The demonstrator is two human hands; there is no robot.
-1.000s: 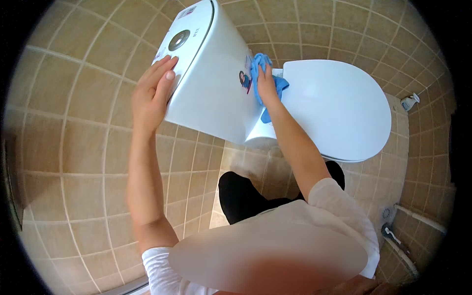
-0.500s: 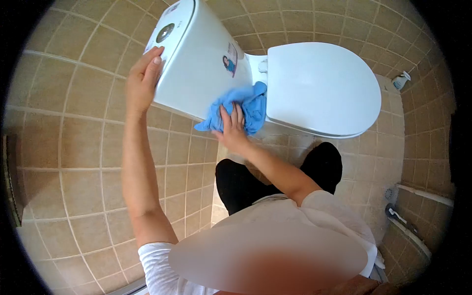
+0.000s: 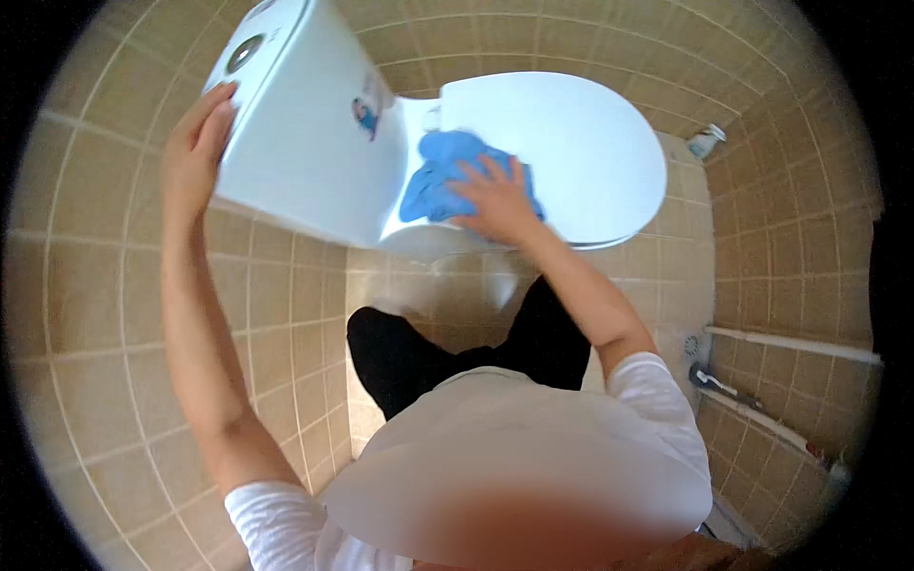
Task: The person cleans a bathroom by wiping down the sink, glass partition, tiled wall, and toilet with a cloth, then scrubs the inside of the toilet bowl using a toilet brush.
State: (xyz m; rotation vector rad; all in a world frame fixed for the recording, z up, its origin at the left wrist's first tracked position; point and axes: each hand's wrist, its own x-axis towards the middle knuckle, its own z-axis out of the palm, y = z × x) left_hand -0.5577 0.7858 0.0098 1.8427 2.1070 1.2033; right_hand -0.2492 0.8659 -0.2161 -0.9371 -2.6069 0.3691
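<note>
My left hand (image 3: pixel 198 143) rests along the front edge of the white toilet tank (image 3: pixel 305 143), fingers bent over the corner below the round flush button (image 3: pixel 245 54). With its fingers apart, my right hand (image 3: pixel 500 200) presses a crumpled blue cloth (image 3: pixel 447 171). The cloth lies across the hinge end of the closed toilet lid (image 3: pixel 590 152) and the white ledge beside the tank. Part of the cloth is hidden under that hand.
A white spray bottle (image 3: pixel 706 141) stands by the far right wall. Pipes (image 3: pixel 790 344) run along the right wall near a floor drain (image 3: pixel 691 344). Tiled wall (image 3: pixel 86 285) is close on the left. My black-clad knees (image 3: pixel 400 352) are just before the toilet.
My right hand has moved the blue cloth from the tank's base rightward onto the hinge end of the lid. The left hand stays on the tank. The whole view has shifted.
</note>
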